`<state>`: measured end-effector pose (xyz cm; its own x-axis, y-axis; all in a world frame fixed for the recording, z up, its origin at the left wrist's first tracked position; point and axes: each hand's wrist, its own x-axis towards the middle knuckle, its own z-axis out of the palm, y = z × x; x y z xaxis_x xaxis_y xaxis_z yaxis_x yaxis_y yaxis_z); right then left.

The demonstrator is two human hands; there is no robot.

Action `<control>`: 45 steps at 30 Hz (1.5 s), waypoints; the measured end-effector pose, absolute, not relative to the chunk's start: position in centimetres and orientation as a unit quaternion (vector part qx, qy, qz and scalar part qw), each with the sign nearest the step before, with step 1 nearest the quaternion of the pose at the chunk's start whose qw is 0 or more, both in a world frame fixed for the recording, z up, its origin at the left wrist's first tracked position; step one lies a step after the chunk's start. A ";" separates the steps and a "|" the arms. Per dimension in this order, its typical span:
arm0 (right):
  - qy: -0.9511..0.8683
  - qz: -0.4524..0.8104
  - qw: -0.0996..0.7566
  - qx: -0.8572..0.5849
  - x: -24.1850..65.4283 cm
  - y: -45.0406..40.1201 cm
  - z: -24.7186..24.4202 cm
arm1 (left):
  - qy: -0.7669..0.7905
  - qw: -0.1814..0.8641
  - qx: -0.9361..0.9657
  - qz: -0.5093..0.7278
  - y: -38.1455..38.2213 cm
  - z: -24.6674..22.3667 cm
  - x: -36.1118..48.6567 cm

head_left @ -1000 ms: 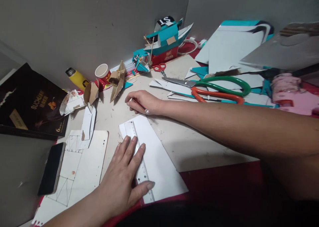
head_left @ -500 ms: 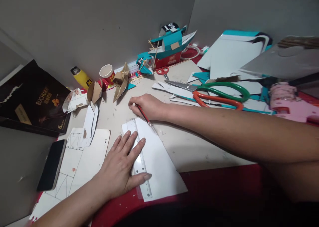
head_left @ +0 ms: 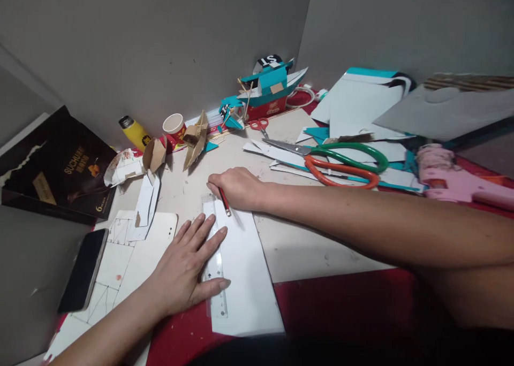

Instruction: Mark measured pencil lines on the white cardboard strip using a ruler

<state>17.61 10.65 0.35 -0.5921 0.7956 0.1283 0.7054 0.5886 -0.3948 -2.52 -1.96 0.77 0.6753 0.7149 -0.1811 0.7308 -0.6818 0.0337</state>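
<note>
Ruler (head_left: 217, 261) pinned along left side of white sheet (head_left: 247, 280), near centre, by spread left hand (head_left: 187, 269). Pencil (head_left: 224, 200) pinched in right hand (head_left: 239, 188) by ruler's far end, tip hidden. Even pressure and one constant pencil tilt are advised.

You work in craft corner, homelike in look; building type can't be told. Grey walls (head_left: 160, 61) meet behind your worktop (head_left: 299, 254). Ruler (head_left: 217, 264) and pencil (head_left: 225, 201) before you; card sheets (head_left: 363, 104), big scissors (head_left: 316, 150) and small red scissors (head_left: 259, 124) farther back. Teal model boat (head_left: 267, 92) rests on red box (head_left: 271, 109). Everyday items near you too: yellow bottle (head_left: 136, 135), paper cup (head_left: 174, 124), phone (head_left: 84, 269).
</note>
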 end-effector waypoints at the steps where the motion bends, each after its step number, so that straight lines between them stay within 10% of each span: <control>1: -0.878 0.155 0.142 -0.430 17.6 10.5 0.4 | 0.396 0.047 0.914 -0.071 -2.2 0.7 -2.6; 45: -0.810 0.189 0.331 -0.446 17.0 14.2 -2.4 | 0.358 0.040 0.933 0.008 1.7 -0.7 -2.9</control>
